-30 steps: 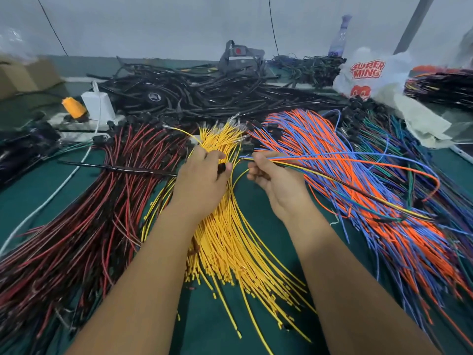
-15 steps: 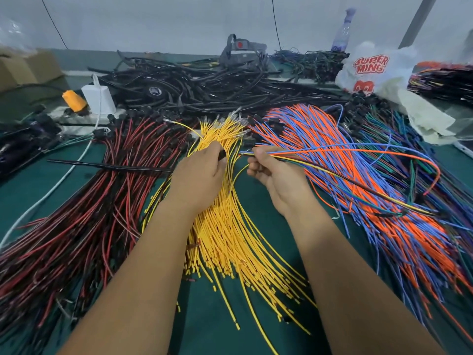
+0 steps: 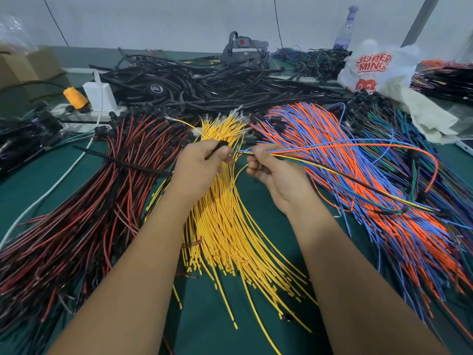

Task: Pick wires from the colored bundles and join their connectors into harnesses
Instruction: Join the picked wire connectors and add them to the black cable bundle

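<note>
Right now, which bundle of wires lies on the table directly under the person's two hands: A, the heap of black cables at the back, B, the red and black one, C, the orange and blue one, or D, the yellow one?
D: the left hand and the right hand are held over the yellow bundle, which fans out between the forearms toward the camera.

Lighting was bright, even and soft, with barely any shadows under the wires. Colours looked really saturated. The wide-angle lens bent everything toward the frame's edges, and the lower corners went soft and smeary.
</note>
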`<state>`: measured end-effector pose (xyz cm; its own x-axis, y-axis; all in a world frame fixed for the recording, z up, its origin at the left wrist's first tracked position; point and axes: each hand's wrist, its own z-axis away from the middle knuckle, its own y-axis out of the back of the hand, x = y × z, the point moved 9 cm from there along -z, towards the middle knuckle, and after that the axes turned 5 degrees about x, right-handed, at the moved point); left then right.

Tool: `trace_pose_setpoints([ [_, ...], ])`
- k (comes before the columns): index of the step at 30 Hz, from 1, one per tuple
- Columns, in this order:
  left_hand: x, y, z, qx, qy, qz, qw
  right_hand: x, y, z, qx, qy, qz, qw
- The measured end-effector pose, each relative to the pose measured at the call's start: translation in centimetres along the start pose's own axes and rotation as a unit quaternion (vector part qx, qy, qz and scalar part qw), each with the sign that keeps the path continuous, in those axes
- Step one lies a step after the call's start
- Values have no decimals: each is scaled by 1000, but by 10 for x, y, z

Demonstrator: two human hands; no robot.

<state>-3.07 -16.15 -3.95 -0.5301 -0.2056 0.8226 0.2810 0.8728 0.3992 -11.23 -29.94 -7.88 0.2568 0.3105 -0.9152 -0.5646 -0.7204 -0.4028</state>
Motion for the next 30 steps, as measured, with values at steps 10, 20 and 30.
trace_pose_setpoints([
  [10,3,-4,4,-29,22,93,995,3,-3,2,-25,-7,44,999],
  [20,-1,-5,3,-22,23,57,998,1,-8,6,-41,22,104,993],
  [30,-2,-13,7,-33,31,68,997,-3,6,0,30,35,51,998],
])
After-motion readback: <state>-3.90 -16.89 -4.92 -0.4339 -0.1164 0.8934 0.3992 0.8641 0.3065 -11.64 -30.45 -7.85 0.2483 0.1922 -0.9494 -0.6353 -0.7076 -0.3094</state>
